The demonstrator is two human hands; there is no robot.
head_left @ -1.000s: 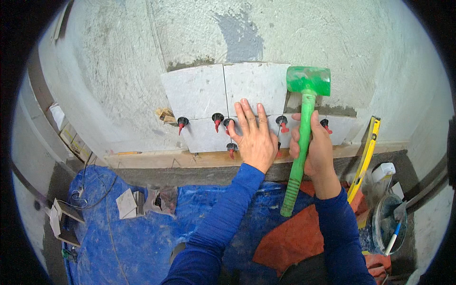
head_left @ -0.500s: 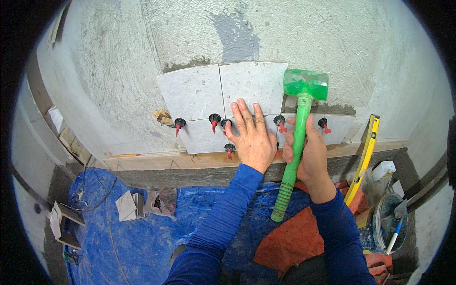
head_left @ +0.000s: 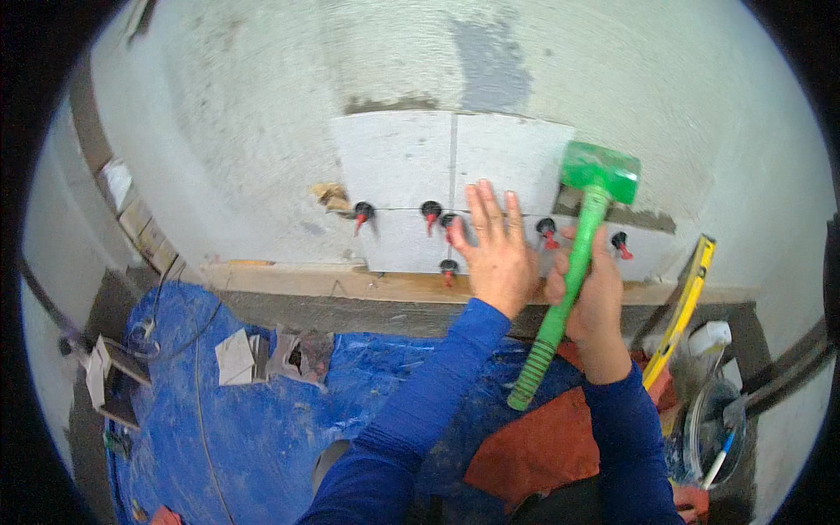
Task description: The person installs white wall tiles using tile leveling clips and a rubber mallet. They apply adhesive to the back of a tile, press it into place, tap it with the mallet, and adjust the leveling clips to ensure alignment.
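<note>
Against white wall tiles [head_left: 394,153] set in two rows, my left hand [head_left: 497,258] rests with fingers spread over the lower joint. Black clips with red handles [head_left: 430,214] sit along the tile seams around it. My right hand [head_left: 586,284] grips a green rubber mallet [head_left: 598,171] by its handle; the head is raised beside the upper right tile, over a dark mortar patch. The picture is slightly blurred.
A wooden batten [head_left: 411,284] runs under the tiles. A yellow spirit level [head_left: 679,311] leans at right, near a bucket [head_left: 696,424] and white container [head_left: 710,337]. Blue sheeting [head_left: 201,437] with cables and tile pieces [head_left: 234,357] covers the floor; an orange sheet [head_left: 534,446] lies right.
The view has shifted, so wall and tiles appear further right. The mallet has moved slightly down and tilts more. My left hand stays spread on the tiles.
</note>
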